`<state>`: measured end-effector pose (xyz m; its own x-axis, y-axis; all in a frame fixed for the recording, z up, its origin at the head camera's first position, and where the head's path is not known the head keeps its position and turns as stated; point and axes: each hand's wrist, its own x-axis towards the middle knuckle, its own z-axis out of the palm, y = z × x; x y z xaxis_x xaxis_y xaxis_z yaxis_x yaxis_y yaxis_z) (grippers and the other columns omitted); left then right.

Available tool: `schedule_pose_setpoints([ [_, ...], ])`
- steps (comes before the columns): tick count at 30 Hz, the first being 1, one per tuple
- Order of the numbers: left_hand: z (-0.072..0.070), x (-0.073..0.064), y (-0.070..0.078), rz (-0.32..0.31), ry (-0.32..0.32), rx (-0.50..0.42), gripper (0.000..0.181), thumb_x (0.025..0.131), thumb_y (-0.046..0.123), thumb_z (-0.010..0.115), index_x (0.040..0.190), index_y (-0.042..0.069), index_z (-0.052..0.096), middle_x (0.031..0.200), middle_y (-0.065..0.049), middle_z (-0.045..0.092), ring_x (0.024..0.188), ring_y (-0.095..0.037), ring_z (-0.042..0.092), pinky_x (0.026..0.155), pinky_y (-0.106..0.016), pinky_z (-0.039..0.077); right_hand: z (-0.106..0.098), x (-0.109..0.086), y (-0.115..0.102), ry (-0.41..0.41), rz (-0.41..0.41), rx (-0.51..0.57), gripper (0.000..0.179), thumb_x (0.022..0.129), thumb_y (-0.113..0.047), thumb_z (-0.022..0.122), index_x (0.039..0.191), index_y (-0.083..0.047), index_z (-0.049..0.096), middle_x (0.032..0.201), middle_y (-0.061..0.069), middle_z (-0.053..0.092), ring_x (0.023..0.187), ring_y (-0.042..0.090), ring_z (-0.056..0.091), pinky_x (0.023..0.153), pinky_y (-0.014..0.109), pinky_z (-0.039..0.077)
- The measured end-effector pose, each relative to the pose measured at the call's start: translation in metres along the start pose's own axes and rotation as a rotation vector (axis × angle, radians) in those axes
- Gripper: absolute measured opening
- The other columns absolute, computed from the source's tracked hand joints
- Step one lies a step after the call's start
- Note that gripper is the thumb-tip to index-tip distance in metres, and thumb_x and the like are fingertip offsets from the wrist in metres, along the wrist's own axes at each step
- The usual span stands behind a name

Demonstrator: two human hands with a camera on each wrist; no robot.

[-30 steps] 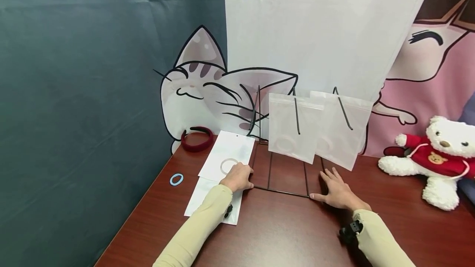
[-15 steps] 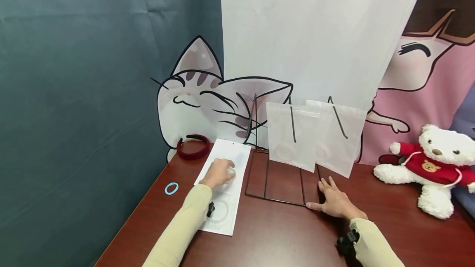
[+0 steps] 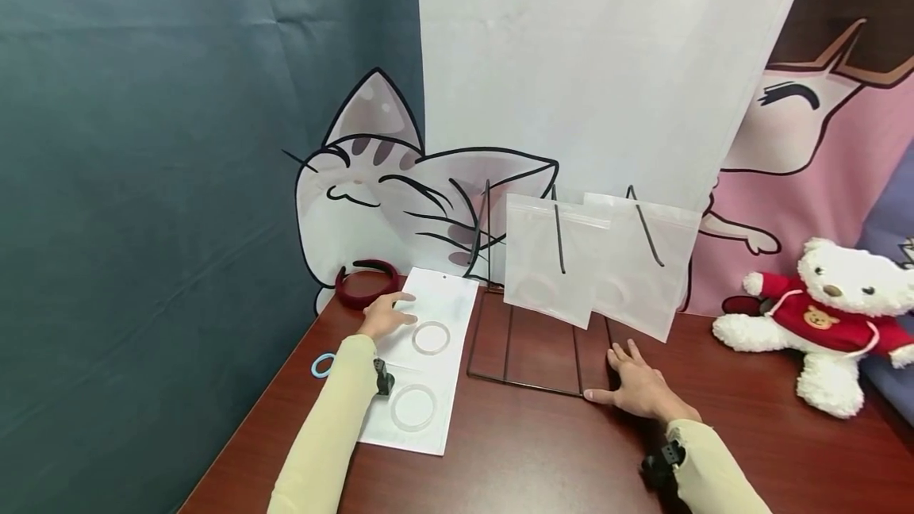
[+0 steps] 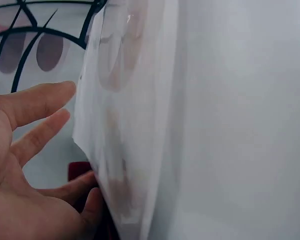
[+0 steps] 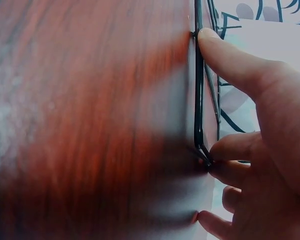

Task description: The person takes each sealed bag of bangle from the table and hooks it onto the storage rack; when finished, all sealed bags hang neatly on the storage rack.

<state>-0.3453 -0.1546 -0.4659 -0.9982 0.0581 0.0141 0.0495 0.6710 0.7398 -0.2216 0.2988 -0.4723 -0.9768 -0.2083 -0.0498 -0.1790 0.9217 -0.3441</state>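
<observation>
My left hand [image 3: 385, 317], fingers apart, is at the left edge of the upper white zip bag [image 3: 444, 300], which lies on the table; a pale ring shows through it. In the left wrist view the fingers [image 4: 45, 100] are beside the bag's edge [image 4: 130, 150] and hold nothing. A second white bag [image 3: 428, 439] with a ring inside lies nearer, overlapped with the first. My right hand [image 3: 639, 383] rests spread at the front right corner of a black wire rack [image 3: 524, 384]. Its thumb [image 5: 225, 52] touches the rack's bar in the right wrist view.
Two translucent bags [image 3: 553, 248] [image 3: 653, 260] hang from the rack's hooks, each with a ring. A dark red headband [image 3: 391, 285] sits at the back left. A blue ring [image 3: 319, 371] is partly behind the left sleeve. A white teddy bear [image 3: 831, 324] sits at the right.
My left hand has left the rack's front left side, crossed over the bags and reached their left edge. The right hand stays at the rack's corner. The head view has shifted slightly.
</observation>
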Motion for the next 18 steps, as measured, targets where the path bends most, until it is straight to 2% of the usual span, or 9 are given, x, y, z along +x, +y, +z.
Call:
schedule_pose_setpoints([
  [3, 0.001, 0.002, -0.002, -0.021, 0.006, -0.026, 0.034, 0.089, 0.009, 0.078, 0.123, 0.001, 0.076, 0.141, -0.027, 0.064, 0.132, -0.045, 0.051, 0.112, -0.061, 0.03, 0.0, 0.0, 0.001, 0.001, 0.007, -0.006, 0.106, 0.084, -0.051, 0.085, 0.149, 0.021, 0.042, 0.16, 0.042, 0.034, 0.153, 0.062, 0.017, 0.103, 0.084, 0.034],
  [6, 0.001, 0.002, -0.007, -0.056, 0.032, -0.067, 0.029, 0.088, 0.002, 0.076, 0.117, -0.001, 0.078, 0.132, -0.027, 0.067, 0.124, -0.04, 0.056, 0.112, -0.054, 0.039, 0.003, 0.0, 0.0, -0.007, 0.015, 0.005, 0.106, 0.084, -0.052, 0.085, 0.149, 0.02, 0.042, 0.161, 0.041, 0.033, 0.154, 0.061, 0.016, 0.104, 0.083, 0.034],
  [9, 0.0, 0.0, -0.01, -0.058, 0.043, -0.135, 0.032, 0.088, -0.008, 0.068, 0.118, -0.002, 0.077, 0.128, -0.026, 0.068, 0.116, -0.035, 0.058, 0.103, -0.047, 0.048, 0.004, 0.0, -0.001, -0.012, 0.024, 0.025, 0.107, 0.084, -0.052, 0.085, 0.15, 0.02, 0.041, 0.162, 0.041, 0.032, 0.155, 0.061, 0.015, 0.105, 0.083, 0.032],
  [13, -0.004, -0.002, -0.008, 0.03, 0.021, -0.183, 0.038, 0.091, -0.015, 0.056, 0.121, -0.002, 0.075, 0.135, -0.024, 0.067, 0.113, -0.029, 0.057, 0.097, -0.04, 0.048, 0.003, 0.0, -0.002, -0.009, 0.028, 0.03, 0.107, 0.083, -0.052, 0.085, 0.149, 0.021, 0.041, 0.162, 0.041, 0.032, 0.154, 0.061, 0.015, 0.105, 0.083, 0.032],
  [18, -0.013, -0.006, 0.007, 0.133, 0.016, -0.174, 0.043, 0.092, -0.018, 0.051, 0.124, 0.0, 0.075, 0.133, -0.021, 0.069, 0.097, -0.027, 0.054, 0.092, -0.038, 0.044, 0.001, 0.0, 0.0, -0.003, 0.034, 0.024, 0.107, 0.083, -0.051, 0.086, 0.15, 0.02, 0.041, 0.161, 0.041, 0.032, 0.154, 0.061, 0.015, 0.104, 0.082, 0.034],
])
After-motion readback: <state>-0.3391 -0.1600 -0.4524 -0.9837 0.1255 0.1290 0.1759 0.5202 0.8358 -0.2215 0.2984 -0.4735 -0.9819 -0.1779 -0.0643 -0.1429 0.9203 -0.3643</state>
